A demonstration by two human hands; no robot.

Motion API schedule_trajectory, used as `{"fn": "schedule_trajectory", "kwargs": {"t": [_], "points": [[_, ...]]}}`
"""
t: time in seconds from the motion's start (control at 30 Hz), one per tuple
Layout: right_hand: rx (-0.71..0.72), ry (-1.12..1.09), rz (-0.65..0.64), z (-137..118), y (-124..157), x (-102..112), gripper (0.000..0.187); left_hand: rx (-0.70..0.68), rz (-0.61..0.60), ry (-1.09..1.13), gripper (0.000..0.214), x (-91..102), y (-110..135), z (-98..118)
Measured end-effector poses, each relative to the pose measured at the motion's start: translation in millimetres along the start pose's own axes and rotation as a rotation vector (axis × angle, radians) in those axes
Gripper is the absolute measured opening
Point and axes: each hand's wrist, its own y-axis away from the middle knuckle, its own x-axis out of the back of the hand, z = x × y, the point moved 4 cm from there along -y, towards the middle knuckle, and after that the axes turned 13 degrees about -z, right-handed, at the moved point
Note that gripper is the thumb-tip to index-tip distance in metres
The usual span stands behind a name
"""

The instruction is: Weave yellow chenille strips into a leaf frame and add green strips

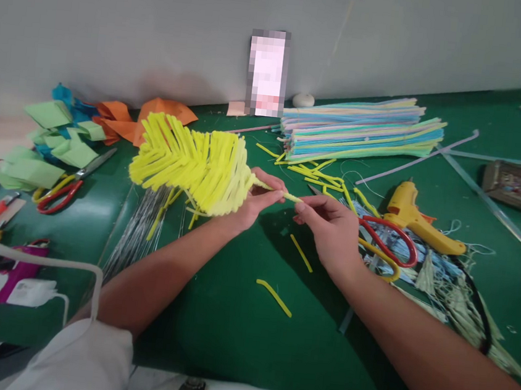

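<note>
A yellow pipe-cleaner leaf [193, 163], made of many fuzzy strips angled off a middle line, is held above the green table. My left hand [260, 201] pinches its thin stem close to the base of the leaf. Farther along, my right hand [329, 224] grips the end of the same stem between thumb and fingers. Below the hands lie short yellow pipe-cleaner pieces [274, 297]. Scissors with red and yellow handles [390, 243] rest beside my right wrist, their blades partly hidden by that hand.
Bundled pastel pipe cleaners [360, 131] lie at the back, near a phone [268, 72] against the wall. A yellow glue gun [419, 218] and tassels [454, 296] are at right. Folded papers [62, 137], another scissors [68, 190] and a purple power strip [14, 274] occupy the left.
</note>
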Motion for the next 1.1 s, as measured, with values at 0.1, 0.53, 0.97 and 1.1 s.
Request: {"fn": "schedule_trajectory", "kwargs": {"t": [0.1,0.53,0.97,1.1], "points": [[-0.008,-0.001,-0.009,-0.5,0.8,-1.0,0.019,-0.002,-0.015,0.015,0.025,-0.3,0.3,1.5],[-0.353,-0.561,-0.161,9.1,-3.6,-13.9,0.026,0.005,-0.053,0.006,0.025,2.1,-1.0,0.9],[-0.473,-0.674,-0.317,13.2,-5.3,-13.7,0.023,0.001,-0.103,0.006,0.023,3.0,-1.9,0.9],[-0.424,-0.647,-0.289,10.4,-5.8,-14.3,0.026,0.008,-0.124,0.011,0.023,2.7,-3.0,0.9]]}}
